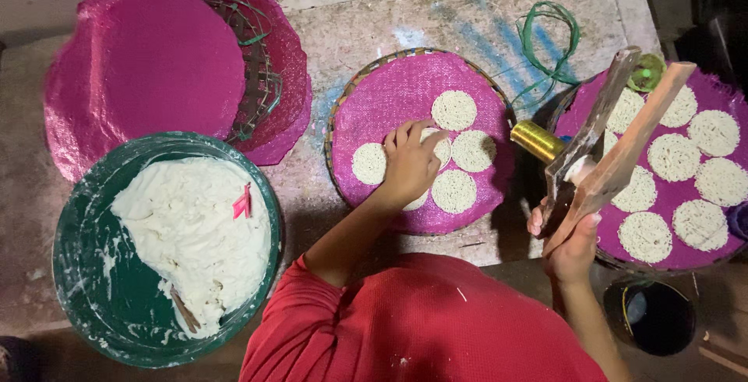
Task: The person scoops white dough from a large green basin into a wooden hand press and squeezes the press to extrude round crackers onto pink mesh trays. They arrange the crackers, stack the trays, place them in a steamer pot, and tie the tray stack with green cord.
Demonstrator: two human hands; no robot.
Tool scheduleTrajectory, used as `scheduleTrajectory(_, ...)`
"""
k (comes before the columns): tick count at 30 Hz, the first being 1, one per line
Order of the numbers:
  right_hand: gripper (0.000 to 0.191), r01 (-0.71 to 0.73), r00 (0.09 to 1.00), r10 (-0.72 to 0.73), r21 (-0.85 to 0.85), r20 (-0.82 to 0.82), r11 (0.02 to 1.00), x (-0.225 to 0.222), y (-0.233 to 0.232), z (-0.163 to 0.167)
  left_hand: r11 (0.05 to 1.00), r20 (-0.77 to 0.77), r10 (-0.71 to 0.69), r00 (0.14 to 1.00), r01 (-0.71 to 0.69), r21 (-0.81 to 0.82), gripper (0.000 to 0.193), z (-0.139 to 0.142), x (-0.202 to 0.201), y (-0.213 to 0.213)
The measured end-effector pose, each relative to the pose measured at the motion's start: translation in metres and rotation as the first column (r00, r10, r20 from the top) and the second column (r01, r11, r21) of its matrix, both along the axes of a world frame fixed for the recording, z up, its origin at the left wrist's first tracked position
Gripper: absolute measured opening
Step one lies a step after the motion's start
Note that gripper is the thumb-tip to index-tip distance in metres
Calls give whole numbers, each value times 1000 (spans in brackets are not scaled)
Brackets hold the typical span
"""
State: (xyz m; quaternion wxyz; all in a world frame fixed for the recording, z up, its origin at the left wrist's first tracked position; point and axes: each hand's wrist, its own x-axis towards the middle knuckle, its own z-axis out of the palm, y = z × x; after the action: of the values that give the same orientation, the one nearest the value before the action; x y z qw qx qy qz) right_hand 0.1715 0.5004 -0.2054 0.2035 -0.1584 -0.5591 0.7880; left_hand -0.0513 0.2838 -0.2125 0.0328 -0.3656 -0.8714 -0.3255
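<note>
At the bottom centre of the frame is the person's red shirt (421, 323), with both bare forearms reaching up from it. To the lower left stands a green tub (86, 273) holding a mass of white dough (195, 234); a small pink scrap (243, 203) lies on top of the dough and a thin stick (185, 312) leans in at its lower edge. At the lower right, beside the right forearm, a dark round pot (654, 316) sits low.

The right hand (573, 242), at right of centre, is closed around the two wooden handles of a press (615, 140), which slants up toward the upper right; a brass cylinder (538, 140) juts from it to the left. Under and behind the press is the right tray (701, 253), lined in magenta and filled with round white noodle discs (713, 133).

The left hand (409, 164), in the middle of the frame, lies palm down with fingers curled lightly, resting on a noodle disc in the centre tray (389, 94). That tray is a woven basket with a magenta liner, and other discs (454, 109) lie touching or just beside one another around the hand: one above, one at left, two at right and below.

Farther up, in the upper left, a stack of spare magenta-lined trays (148, 63) lies overlapping. In the upper right a loop of green cord (549, 35) rests on the worn concrete table (389, 8), which bears faded blue streaks.
</note>
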Motion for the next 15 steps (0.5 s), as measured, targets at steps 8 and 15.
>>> scheduleTrajectory(8, 80, 8, 1000, -7, 27, -16, 1000, -4, -1, -1, 995, 64, 54, 996, -59, 76, 35, 1, -1, -1)
scheduleTrajectory(15, 81, 22, 999, -22, -17, -27, 1000, -3, 0, -5, 996, 35, 58, 998, -55, -71, 80, 6, -6, -14)
